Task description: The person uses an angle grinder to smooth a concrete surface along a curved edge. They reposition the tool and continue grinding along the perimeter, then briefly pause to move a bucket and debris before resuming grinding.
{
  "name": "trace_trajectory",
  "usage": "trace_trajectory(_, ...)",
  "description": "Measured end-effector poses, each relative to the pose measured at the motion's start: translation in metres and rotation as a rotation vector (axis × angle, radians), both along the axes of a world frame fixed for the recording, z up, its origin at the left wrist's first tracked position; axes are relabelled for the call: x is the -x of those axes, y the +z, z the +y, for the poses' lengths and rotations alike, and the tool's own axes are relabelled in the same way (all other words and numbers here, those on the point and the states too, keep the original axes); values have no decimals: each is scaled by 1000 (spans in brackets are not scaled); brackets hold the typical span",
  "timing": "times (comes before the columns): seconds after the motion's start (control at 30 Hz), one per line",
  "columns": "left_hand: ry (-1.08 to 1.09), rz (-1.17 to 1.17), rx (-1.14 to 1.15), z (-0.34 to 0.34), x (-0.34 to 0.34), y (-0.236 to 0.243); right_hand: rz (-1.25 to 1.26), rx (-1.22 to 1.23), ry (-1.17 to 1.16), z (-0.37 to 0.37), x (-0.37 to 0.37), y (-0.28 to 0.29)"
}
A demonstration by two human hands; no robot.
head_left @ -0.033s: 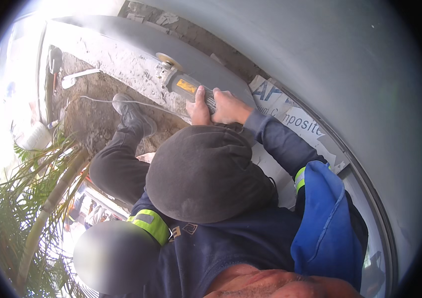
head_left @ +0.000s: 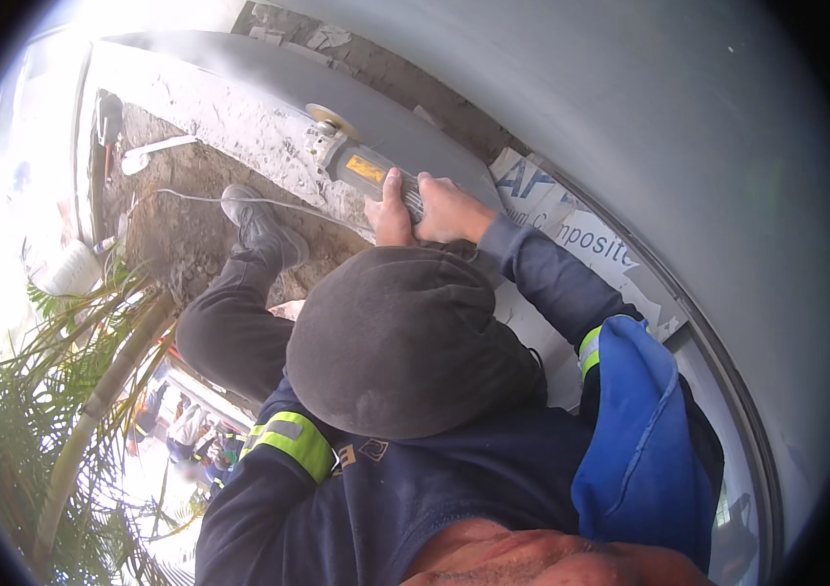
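An angle grinder point(head_left: 361, 166) with a yellow label and a pale disc lies angled over a whitish, dust-covered ledge point(head_left: 219, 107) beside a curved grey panel. My left hand point(head_left: 390, 215) is closed round its body, thumb upward. Just to its right, my right hand point(head_left: 452, 210) also grips the body, toward the rear. A thin pale cord point(head_left: 268, 203) runs leftward below the grinder. Whitish haze hangs near the disc's side of the ledge. My grey-clothed bent knee point(head_left: 395, 342) is just below my hands, hiding what lies beneath.
A large grey wall point(head_left: 727, 146) curves along the right, above torn printed sheeting point(head_left: 571, 244). My left shoe point(head_left: 254, 220) rests on dirt. A white bar point(head_left: 161, 146), a white roll point(head_left: 68, 269) and palm fronds point(head_left: 53, 391) are at left; people point(head_left: 190, 439) show beyond, at lower left.
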State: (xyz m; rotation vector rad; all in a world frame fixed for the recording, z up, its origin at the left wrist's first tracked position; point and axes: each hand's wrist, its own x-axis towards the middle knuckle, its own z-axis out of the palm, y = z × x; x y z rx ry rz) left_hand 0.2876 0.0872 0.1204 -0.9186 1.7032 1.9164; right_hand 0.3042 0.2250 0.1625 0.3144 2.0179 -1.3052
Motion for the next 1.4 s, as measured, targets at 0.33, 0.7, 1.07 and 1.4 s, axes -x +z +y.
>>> trace_trajectory(0.33, -41, -52, -88, -9, 22, -9, -21, -25, 22, -9, 21, -14)
trace_trajectory(0.7, -2, -15, -24, 10, 5, 17, -6, -4, -6, 3, 4, 4)
trace_trajectory(1.07, -7, 26, 53, 11, -10, 4, -67, -16, 1, 14, -3, 27)
trace_trajectory(1.4, 3, 21, -7, 11, 3, 14, -23, 11, -13, 2, 6, 0)
